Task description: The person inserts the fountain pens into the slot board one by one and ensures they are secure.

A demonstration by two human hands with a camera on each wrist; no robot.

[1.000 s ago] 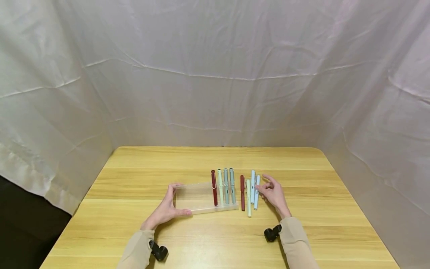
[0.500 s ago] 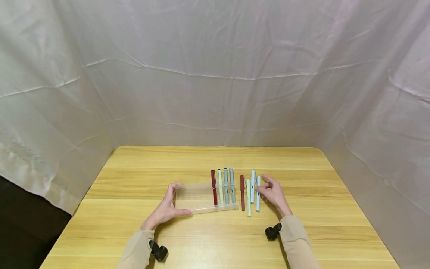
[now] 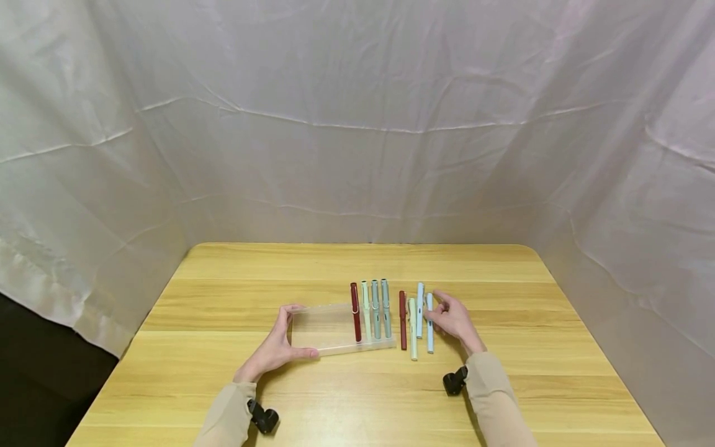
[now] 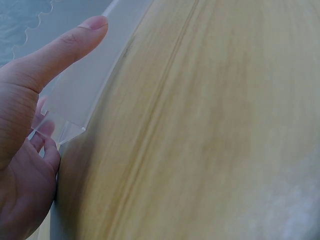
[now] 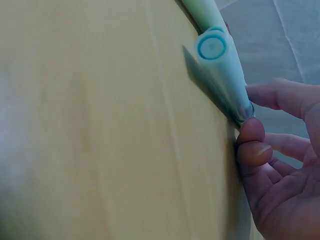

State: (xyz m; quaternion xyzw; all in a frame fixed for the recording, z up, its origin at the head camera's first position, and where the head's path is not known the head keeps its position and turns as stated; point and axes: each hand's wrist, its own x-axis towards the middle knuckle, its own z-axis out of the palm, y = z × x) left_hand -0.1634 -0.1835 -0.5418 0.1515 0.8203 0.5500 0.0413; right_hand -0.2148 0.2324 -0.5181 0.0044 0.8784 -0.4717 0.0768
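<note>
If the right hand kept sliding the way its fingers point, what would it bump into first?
The right hand points left and already touches the light blue pen; pushing on, that pen would probably meet the neighbouring pale pens next.

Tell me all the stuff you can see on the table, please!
Clear plastic tray: one, see-through, middle of the table.
Pens in the tray: four, one dark red, one pale green, two grey-green, side by side at its right end.
Pens on the wood: four, one dark red, one pale green, two light blue, right of the tray.
Wooden table: one, light yellow-brown.
White cloth backdrop: behind and at both sides.
Left hand: holds the tray's left end.
Right hand: pinches the rightmost light blue pen.
</note>
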